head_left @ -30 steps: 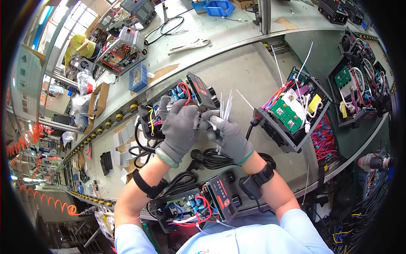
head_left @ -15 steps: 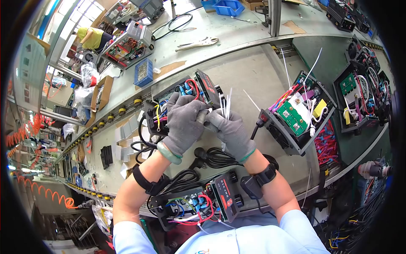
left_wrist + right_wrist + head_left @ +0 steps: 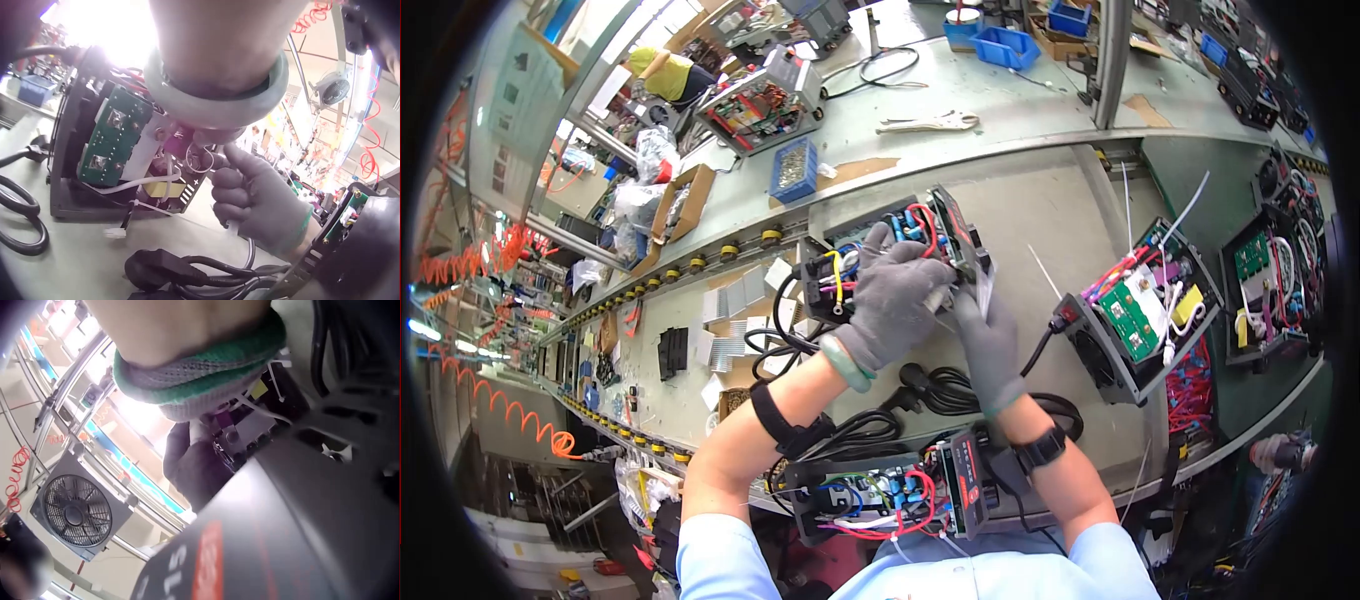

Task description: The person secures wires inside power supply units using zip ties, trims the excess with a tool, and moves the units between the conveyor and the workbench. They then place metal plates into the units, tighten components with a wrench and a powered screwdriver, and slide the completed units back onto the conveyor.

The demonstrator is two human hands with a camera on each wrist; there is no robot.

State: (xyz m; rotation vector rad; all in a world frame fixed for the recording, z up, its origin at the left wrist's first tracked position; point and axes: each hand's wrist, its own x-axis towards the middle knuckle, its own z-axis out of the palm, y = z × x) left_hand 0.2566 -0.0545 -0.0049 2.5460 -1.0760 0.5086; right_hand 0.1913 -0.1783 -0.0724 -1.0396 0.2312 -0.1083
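Observation:
Gloved in grey, my left hand point(image 3: 895, 305) reaches over the lower edge of an open electronic unit point(image 3: 955, 235), its bent fingers pinching a thin white cable tie near the front panel. A narrow white loop point(image 3: 200, 160) shows by the fingertips in the left wrist view. Close against it on the right is my right hand point(image 3: 990, 350), fingers curled round a bundle of white cable ties point(image 3: 987, 287). The fingertips are partly hidden. Behind the hands in the left wrist view, the unit's green circuit board point(image 3: 115, 137) and white wires show.
A second open unit point(image 3: 1135, 315) with upright ties stands at the right, and another point(image 3: 965, 480) lies near my body. Coiled black cables point(image 3: 945, 390) lie below my hands. Locking pliers point(image 3: 930, 123) and a blue bin point(image 3: 793, 170) sit on the far bench.
Both hands and the units have shifted right in the head view. The right hand has turned and its ties, upright before, now lie close by the unit's front panel.

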